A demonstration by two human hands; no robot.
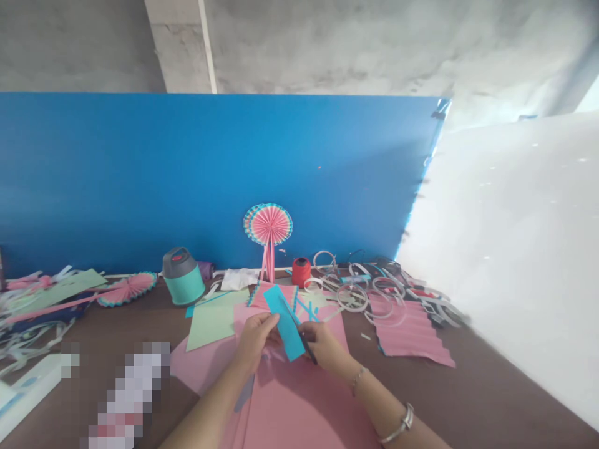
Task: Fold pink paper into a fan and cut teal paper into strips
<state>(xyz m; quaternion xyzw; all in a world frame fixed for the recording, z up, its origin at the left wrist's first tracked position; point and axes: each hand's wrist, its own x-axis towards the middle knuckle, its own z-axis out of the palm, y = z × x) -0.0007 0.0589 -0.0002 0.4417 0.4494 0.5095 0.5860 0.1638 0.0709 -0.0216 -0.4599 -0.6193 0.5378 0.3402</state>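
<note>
My left hand (255,340) pinches the near left edge of a blue paper strip (284,321) held above the table. My right hand (322,346) is closed round dark scissors (306,346) whose blades meet the strip's right edge. Both hands hover over pink paper sheets (299,405) spread on the brown table (491,399). Thin blue offcuts (306,307) lie just beyond the hands. A light green sheet (213,321) lies to the left of my left hand.
A pink paper fan (268,226) stands against the blue partition (187,174). A teal container with a grey lid (181,277), a red thread spool (301,270), white tape rings (355,293), pleated pink paper (412,333) and another fan (127,288) lie about. A white wall (515,249) runs on the right.
</note>
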